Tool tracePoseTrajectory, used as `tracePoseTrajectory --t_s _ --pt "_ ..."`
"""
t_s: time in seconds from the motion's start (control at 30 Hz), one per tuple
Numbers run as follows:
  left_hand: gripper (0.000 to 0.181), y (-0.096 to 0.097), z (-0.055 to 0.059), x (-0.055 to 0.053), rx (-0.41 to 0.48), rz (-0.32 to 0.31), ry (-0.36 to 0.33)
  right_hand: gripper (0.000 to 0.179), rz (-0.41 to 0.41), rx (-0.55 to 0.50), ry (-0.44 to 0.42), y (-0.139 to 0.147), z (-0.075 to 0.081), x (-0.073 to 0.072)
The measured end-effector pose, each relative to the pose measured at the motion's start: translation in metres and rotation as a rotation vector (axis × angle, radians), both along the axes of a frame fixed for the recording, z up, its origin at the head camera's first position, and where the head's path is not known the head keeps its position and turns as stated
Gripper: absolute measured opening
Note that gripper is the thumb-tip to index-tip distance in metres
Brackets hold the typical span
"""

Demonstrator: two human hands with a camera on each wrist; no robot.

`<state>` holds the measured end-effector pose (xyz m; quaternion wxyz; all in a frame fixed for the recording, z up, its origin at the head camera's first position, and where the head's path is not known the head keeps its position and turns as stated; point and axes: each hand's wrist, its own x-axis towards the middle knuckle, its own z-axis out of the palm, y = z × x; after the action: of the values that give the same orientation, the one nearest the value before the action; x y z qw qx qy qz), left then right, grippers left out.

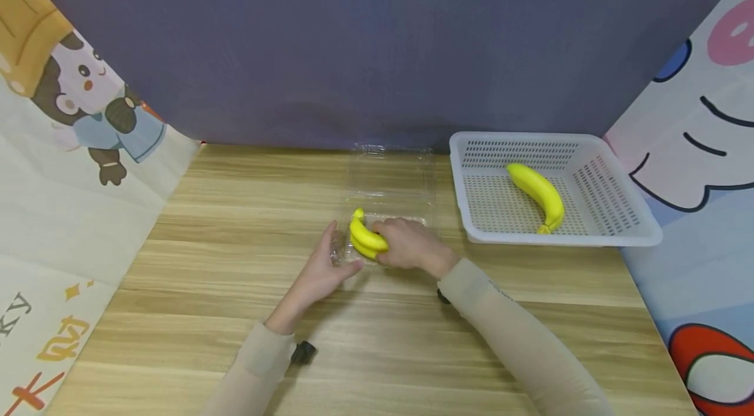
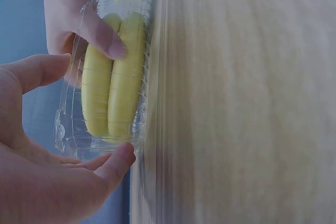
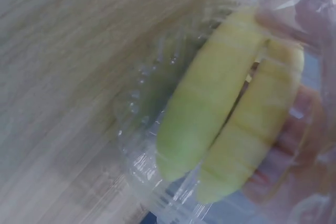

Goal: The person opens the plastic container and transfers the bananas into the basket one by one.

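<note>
Two yellow bananas [image 1: 368, 237] lie side by side in the base of a clear plastic clamshell container [image 1: 406, 214], whose lid stands open toward the back. Their right ends are covered by my right hand [image 1: 409, 246], which grips them; in the left wrist view its thumb [image 2: 102, 38] lies across the bananas [image 2: 125, 87]. At the container's front left corner is my left hand [image 1: 318, 272], its thumb and fingers spread around the corner and touching the plastic. The right wrist view, blurred, shows both bananas [image 3: 210, 103] through the clear wall.
To the right stands a white perforated basket [image 1: 565, 239] with one banana [image 1: 538, 193] in it. A dark blue-grey panel [image 1: 353, 43] rises behind the wooden table [image 1: 235, 226], and printed cloths hang at both sides.
</note>
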<state>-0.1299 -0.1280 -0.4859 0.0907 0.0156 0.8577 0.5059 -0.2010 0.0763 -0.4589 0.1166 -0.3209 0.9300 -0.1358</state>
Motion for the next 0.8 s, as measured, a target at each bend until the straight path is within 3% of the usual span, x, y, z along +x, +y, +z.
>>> tracePoseTrajectory --t_s 0.4,0.8 --pt "0.104 0.001 0.000 0.000 0.002 0.000 -0.015 0.042 0.051 -0.012 0.078 0.004 -0.003 -0.003" --pt "0.105 0.000 0.000 0.000 -0.009 -0.008 0.017 0.061 0.096 -0.003 0.222 0.009 0.008 -0.001"
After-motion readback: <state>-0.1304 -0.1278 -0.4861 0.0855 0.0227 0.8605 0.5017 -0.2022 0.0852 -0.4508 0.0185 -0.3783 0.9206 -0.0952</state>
